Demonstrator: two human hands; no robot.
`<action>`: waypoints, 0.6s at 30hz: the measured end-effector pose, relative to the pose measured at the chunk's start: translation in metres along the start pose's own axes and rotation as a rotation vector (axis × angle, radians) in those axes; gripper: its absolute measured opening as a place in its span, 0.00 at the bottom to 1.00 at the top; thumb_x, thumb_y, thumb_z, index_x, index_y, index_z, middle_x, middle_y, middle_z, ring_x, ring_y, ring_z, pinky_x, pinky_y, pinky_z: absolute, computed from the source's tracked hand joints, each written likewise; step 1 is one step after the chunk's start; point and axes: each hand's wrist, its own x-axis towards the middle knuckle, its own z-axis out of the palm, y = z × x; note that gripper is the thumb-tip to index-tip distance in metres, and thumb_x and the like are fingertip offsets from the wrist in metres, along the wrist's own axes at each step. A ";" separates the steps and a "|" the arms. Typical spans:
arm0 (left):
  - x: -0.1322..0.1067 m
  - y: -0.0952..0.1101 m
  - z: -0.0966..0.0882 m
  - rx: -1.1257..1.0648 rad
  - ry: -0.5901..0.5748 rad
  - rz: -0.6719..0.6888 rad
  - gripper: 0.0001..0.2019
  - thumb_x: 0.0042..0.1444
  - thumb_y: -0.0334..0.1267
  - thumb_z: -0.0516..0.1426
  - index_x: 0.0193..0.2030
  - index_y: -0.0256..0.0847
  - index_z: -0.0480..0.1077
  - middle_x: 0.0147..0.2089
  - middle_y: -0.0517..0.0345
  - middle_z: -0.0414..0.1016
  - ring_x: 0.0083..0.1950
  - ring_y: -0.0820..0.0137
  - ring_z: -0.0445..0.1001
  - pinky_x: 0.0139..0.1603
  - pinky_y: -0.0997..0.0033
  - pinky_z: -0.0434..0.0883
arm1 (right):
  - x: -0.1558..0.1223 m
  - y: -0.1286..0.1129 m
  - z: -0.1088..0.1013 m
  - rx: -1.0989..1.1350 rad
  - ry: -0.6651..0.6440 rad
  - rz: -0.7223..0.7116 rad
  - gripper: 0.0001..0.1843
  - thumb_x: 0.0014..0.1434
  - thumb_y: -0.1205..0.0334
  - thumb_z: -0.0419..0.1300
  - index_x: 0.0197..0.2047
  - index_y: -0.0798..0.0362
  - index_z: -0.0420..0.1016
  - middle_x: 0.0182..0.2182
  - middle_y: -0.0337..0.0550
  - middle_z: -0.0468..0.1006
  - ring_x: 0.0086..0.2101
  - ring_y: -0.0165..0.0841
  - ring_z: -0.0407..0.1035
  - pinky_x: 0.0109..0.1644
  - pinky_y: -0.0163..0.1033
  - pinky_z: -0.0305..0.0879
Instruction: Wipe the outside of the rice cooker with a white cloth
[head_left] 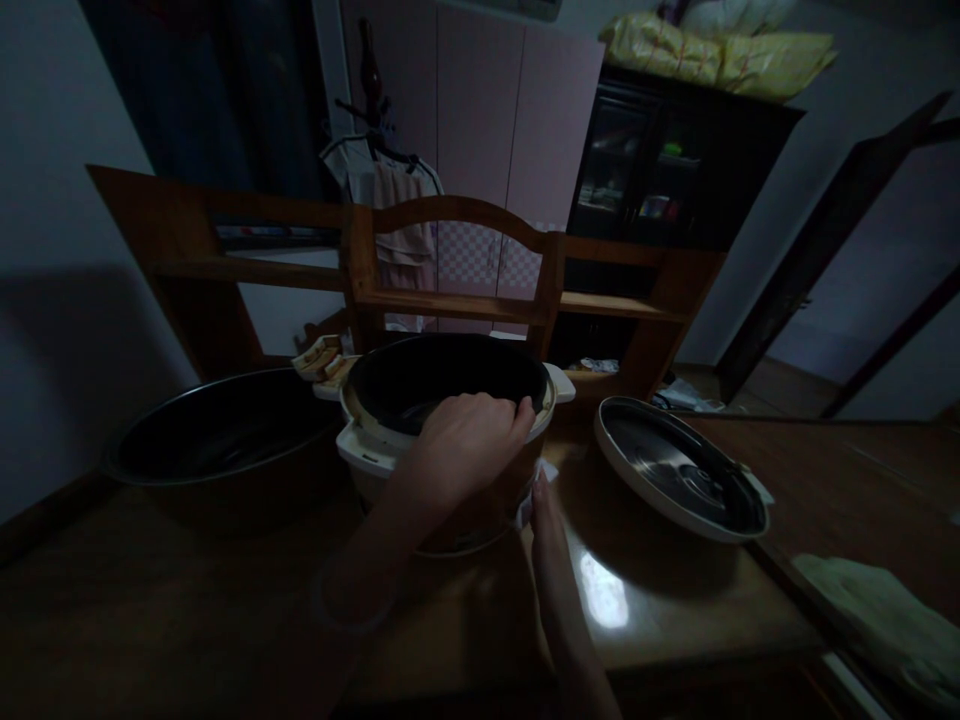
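Cooker (369, 450), pale body with a dark inner pot (450, 358) in it, stands upright mid-frame on the wooden surface (645, 610). Left hand (474, 440) crosses in front of it from the lower left, knuckles up at the front-right rim; fingers curled, grip looks narrow, but can't tell if it clasps the rim or only rests there. Right hand (548, 515) comes from bottom centre-right, fingers pointing up the frame, at the cooker's right wall with a pale cloth (526, 508); can't tell if pinched or just pressed. From the right hand, cooker lies up and to the left; left hand is nearer the opening, right hand nearer the side wall. Round body, so no real long axis; the line through its side tabs runs roughly left-right across the frame. Mouth faces up, front tab toward lower left. Big dark basin (247, 490) just beside it at left, lid (679, 470) apart at right, lying tilted, underside showing.
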 end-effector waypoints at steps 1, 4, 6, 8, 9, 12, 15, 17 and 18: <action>0.000 0.000 0.000 -0.001 -0.001 -0.002 0.20 0.71 0.29 0.45 0.64 0.33 0.69 0.44 0.42 0.83 0.39 0.56 0.83 0.33 0.61 0.76 | -0.003 -0.002 0.003 -0.020 0.000 0.020 0.37 0.69 0.37 0.53 0.75 0.41 0.55 0.75 0.35 0.52 0.74 0.38 0.46 0.77 0.53 0.43; 0.000 0.000 0.001 -0.011 -0.004 -0.004 0.20 0.71 0.29 0.46 0.64 0.33 0.68 0.43 0.43 0.83 0.39 0.55 0.83 0.33 0.61 0.76 | -0.011 -0.008 0.010 -0.071 0.012 0.017 0.40 0.69 0.36 0.53 0.77 0.43 0.51 0.77 0.36 0.48 0.75 0.37 0.42 0.78 0.52 0.39; 0.000 0.000 0.000 -0.018 -0.015 -0.007 0.20 0.71 0.29 0.45 0.64 0.33 0.68 0.43 0.43 0.83 0.39 0.55 0.83 0.34 0.60 0.77 | -0.015 -0.014 0.014 -0.099 0.007 -0.041 0.39 0.70 0.37 0.51 0.77 0.43 0.49 0.77 0.36 0.47 0.75 0.37 0.41 0.78 0.51 0.39; 0.000 0.000 -0.001 -0.022 -0.021 -0.012 0.20 0.71 0.29 0.45 0.65 0.33 0.68 0.44 0.42 0.83 0.40 0.54 0.83 0.34 0.60 0.77 | -0.018 -0.022 0.017 -0.133 -0.004 -0.104 0.37 0.71 0.39 0.50 0.77 0.40 0.48 0.77 0.33 0.46 0.75 0.35 0.41 0.78 0.48 0.40; 0.000 0.000 -0.002 -0.025 -0.022 -0.016 0.21 0.71 0.29 0.44 0.65 0.33 0.67 0.44 0.42 0.83 0.40 0.54 0.83 0.35 0.59 0.77 | -0.019 -0.027 0.019 -0.151 -0.008 -0.133 0.36 0.72 0.40 0.50 0.77 0.39 0.47 0.77 0.32 0.47 0.75 0.34 0.41 0.78 0.47 0.40; 0.000 0.000 -0.002 -0.035 -0.019 -0.023 0.21 0.72 0.31 0.44 0.66 0.34 0.67 0.44 0.41 0.83 0.40 0.54 0.83 0.35 0.60 0.77 | -0.019 -0.042 0.022 -0.203 0.002 -0.188 0.35 0.72 0.41 0.49 0.77 0.38 0.47 0.77 0.31 0.48 0.75 0.34 0.43 0.77 0.46 0.41; 0.000 0.000 0.000 -0.044 -0.020 -0.030 0.21 0.72 0.31 0.44 0.67 0.34 0.67 0.44 0.41 0.82 0.41 0.55 0.83 0.35 0.61 0.76 | -0.012 -0.053 0.023 -0.235 0.019 -0.231 0.35 0.72 0.41 0.50 0.77 0.39 0.51 0.76 0.32 0.51 0.74 0.37 0.45 0.77 0.46 0.41; -0.001 0.000 0.001 -0.044 -0.007 -0.032 0.21 0.72 0.31 0.45 0.67 0.34 0.66 0.44 0.41 0.82 0.41 0.55 0.83 0.36 0.62 0.76 | -0.004 -0.057 0.023 -0.234 0.017 -0.262 0.34 0.73 0.41 0.48 0.77 0.39 0.51 0.76 0.34 0.53 0.74 0.37 0.46 0.77 0.47 0.42; -0.001 0.000 0.001 -0.044 0.002 -0.029 0.21 0.71 0.30 0.45 0.67 0.34 0.66 0.45 0.41 0.82 0.41 0.55 0.83 0.36 0.62 0.76 | -0.001 -0.059 0.023 -0.232 0.014 -0.275 0.34 0.73 0.41 0.47 0.77 0.40 0.51 0.76 0.35 0.54 0.74 0.37 0.47 0.76 0.47 0.43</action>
